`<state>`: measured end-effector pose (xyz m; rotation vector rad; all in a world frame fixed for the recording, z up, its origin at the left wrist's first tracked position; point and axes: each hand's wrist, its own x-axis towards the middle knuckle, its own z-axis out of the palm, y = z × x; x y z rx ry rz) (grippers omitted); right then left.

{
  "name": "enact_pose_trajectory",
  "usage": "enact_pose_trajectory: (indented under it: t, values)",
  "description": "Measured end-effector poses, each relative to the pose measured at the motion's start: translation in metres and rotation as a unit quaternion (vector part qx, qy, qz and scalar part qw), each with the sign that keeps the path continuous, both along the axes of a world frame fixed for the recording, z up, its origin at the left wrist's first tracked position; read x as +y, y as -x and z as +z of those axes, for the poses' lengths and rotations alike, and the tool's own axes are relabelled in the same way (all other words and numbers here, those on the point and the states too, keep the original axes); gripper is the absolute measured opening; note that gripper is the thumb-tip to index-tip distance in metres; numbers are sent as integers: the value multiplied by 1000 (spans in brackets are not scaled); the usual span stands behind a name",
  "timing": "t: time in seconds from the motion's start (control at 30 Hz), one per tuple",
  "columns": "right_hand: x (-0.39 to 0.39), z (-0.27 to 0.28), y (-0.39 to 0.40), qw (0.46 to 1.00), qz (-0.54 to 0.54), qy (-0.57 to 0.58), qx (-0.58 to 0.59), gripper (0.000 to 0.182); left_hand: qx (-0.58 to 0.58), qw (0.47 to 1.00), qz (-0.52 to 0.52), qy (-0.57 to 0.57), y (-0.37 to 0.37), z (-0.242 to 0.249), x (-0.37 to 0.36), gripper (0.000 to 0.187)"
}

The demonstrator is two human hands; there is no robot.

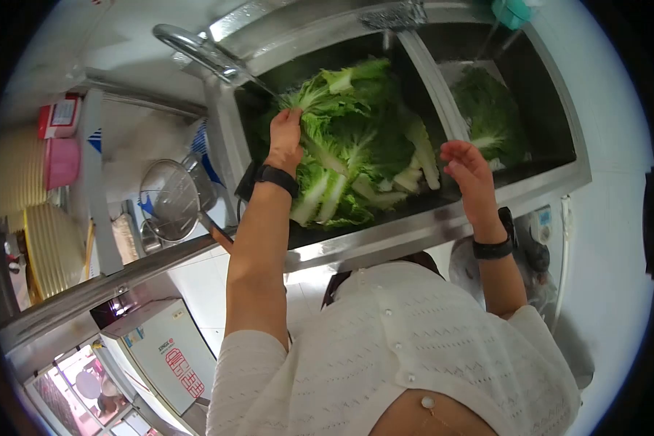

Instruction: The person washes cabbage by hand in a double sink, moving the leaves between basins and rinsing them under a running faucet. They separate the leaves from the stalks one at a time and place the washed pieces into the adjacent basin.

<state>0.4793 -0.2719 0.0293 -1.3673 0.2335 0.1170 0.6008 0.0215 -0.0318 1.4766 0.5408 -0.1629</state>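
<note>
A pile of green leafy cabbage fills the left basin of a steel double sink. My left hand reaches into that basin and grips the edge of a cabbage leaf near the tap side. My right hand hovers over the divider between the basins, fingers apart, holding nothing, just right of the white stalks. More cabbage lies in the right basin. Both wrists wear black bands.
A curved steel tap stands at the sink's left end. A wire strainer lies on the counter left of the sink, near stacked yellow bowls and red and pink containers. A white appliance stands below.
</note>
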Motion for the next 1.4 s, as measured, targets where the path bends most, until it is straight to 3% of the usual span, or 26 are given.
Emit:
enact_pose_trajectory:
  t: [0.23,0.33,0.37,0.43,0.5,0.57,0.6,0.63,0.67,0.77,0.87,0.93,0.97,1.03,1.07,1.1,1.13,1.2,1.27,1.37,1.4]
  values:
    - [50,0,-16,993,106,-9,49,25,64,988,130,46,19,-19,30,31]
    - [78,-36,-38,986,167,11,-19,27,12,954,178,243,20,-33,20,25]
    - [89,-46,-46,986,166,14,-19,27,12,953,177,245,19,-35,17,25]
    - [112,-65,-63,952,115,229,-165,31,5,940,171,294,20,-36,12,29]
    - [129,-95,-83,931,98,281,-212,30,-33,938,144,315,19,-42,8,27]
    - [142,-91,-87,905,84,330,-256,31,-71,932,120,333,19,-47,7,24]
    - [144,-88,-89,936,250,232,-88,29,-68,937,157,305,17,-49,6,23]
    - [146,-80,-91,905,398,120,87,28,-66,939,192,276,15,-48,7,23]
    - [150,-74,-90,904,400,121,86,28,-67,939,194,277,12,-46,8,23]
    - [157,-65,-79,900,418,115,48,24,-9,910,244,335,5,-39,14,19]
    - [155,-70,-68,875,446,189,-2,22,96,901,149,397,-6,-41,31,22]
    - [145,-86,-61,876,393,228,-159,22,75,911,154,376,-11,-46,32,23]
    - [142,-93,-60,876,393,229,-157,22,55,920,158,353,-12,-48,32,24]
    - [136,-105,-60,834,300,296,-356,22,67,915,153,367,-13,-44,28,23]
    - [136,-88,-61,834,299,298,-355,22,77,910,148,379,-13,-42,26,23]
    - [134,-69,-61,869,392,249,-169,29,78,910,146,379,-14,-46,27,23]
    - [134,-56,-62,864,466,188,23,35,71,900,140,407,-15,-50,28,23]
    - [136,-60,-62,866,463,182,55,32,64,889,134,434,-16,-58,33,23]
    - [136,-66,-62,866,459,177,88,29,80,909,126,390,-17,-56,36,25]
    - [138,-87,-65,859,471,180,93,39,63,931,134,333,-15,-54,36,26]
    - [141,-107,-72,904,371,213,-13,43,63,931,134,334,-13,-52,36,26]
